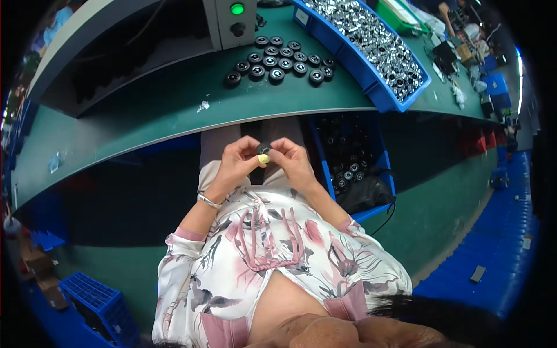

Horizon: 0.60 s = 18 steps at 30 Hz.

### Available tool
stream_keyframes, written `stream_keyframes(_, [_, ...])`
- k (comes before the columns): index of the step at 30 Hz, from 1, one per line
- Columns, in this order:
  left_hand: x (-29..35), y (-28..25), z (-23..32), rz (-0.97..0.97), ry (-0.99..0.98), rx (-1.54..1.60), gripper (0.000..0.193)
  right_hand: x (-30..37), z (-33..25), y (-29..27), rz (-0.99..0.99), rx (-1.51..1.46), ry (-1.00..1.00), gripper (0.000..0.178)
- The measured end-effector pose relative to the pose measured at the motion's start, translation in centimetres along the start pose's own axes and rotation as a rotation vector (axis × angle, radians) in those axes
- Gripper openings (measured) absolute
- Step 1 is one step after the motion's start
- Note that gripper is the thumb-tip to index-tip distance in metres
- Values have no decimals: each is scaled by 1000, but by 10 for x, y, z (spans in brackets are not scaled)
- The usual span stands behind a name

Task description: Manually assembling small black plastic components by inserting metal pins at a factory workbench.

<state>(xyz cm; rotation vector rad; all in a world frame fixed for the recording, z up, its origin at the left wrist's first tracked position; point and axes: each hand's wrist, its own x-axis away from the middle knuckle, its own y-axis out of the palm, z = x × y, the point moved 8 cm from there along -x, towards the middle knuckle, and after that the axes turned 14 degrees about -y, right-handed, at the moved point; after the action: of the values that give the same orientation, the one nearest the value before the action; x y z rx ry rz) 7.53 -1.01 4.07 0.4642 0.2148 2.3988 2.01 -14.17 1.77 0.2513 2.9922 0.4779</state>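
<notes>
We see a green table (156, 110) stretching from left to right across the scene, looking bowed through the lens. On our right lies a blue floor (502, 255), and at the far right a white strip light (520, 84) glows brightly.

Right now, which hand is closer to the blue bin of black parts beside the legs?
The right. The right hand is left of the blue bin; the left hand is farther left, beyond the small dark part both hands hold.
</notes>
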Motion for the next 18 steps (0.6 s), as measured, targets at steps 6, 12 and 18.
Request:
stream_keyframes(6, [6, 2, -12, -15, -21, 251, 15, 9, -24, 13, 13, 230, -203, 13])
stream_keyframes(12, [18, -8, -26, 194, 37, 244, 13, 10, -16, 23, -65, 339, -222, 14])
stream_keyframes(18, [12, -20, -47, 272, 23, 381, 10, 3, 10, 29, -54, 190, -119, 18])
